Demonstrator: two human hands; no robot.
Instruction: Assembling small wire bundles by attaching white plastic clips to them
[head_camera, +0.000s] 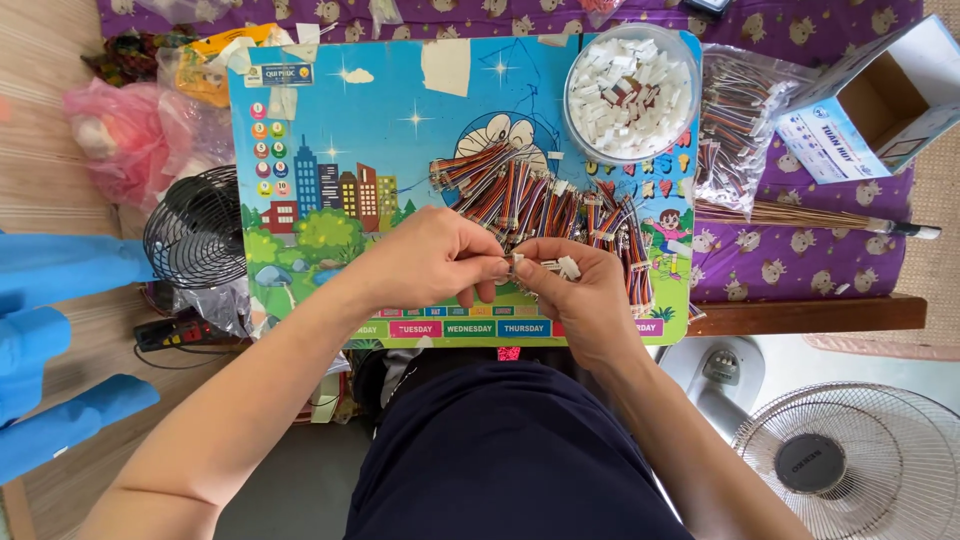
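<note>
My left hand (435, 258) and my right hand (578, 290) meet over the front of a colourful cartoon board (330, 120). Between the fingertips they pinch a small white plastic connector (566, 266) and thin wire ends; which hand holds which part is hard to tell. Just beyond the hands lies a fan of multicoloured wire bundles (530, 195) spread on the board. A round clear tub of white connectors (630, 92) stands at the board's far right corner.
A clear bag of more wire bundles (735, 125) and an open cardboard box (885, 100) lie on purple cloth at right. A thin broom stick (810, 217) lies there. A small black fan (198, 228), pink bags (120, 135), a floor fan (830, 460).
</note>
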